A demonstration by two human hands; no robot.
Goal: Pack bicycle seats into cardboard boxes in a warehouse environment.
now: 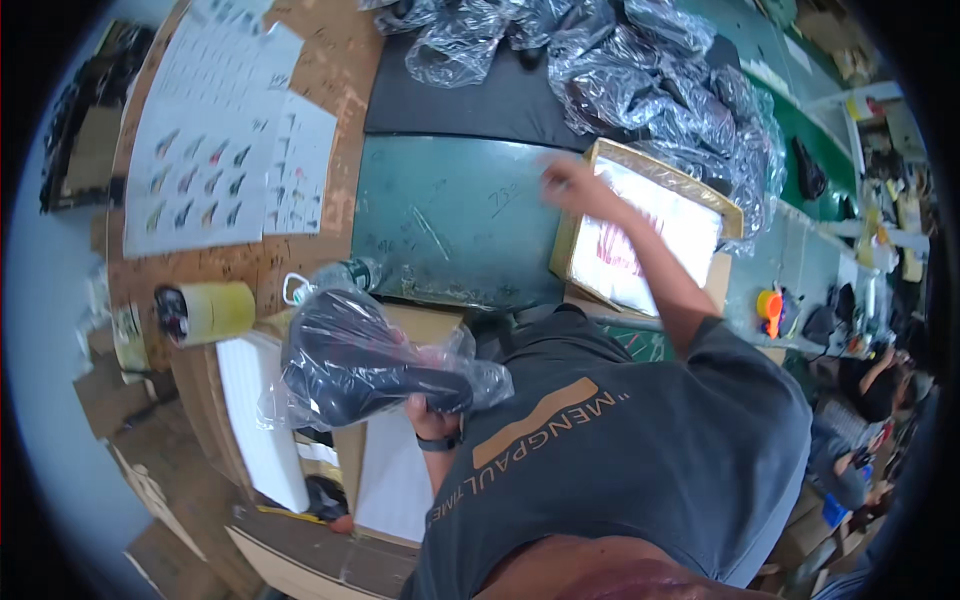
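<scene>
A black bicycle saddle (345, 345) in a clear plastic bag is at the left of my body, above an open carton. My left hand (432, 420) grips it near its narrow end, a dark band around the wrist; most of the fingers are hidden beneath the bagged saddle. My right arm reaches forward over a cardboard box (660, 168) holding a stack of white plastic bags (640, 245) with red print. Past the left rim of that box, my right hand (582, 190) hangs above the green tabletop (440, 215). Motion smears its fingers.
Several bagged saddles (640, 85) are piled on a black mat (450, 105) at the far side. Paper sheets (215, 140) lie on the brown board at left, near a yellow tape roll (215, 310) and a clear bottle (345, 275). The open carton (265, 420) stands lower left.
</scene>
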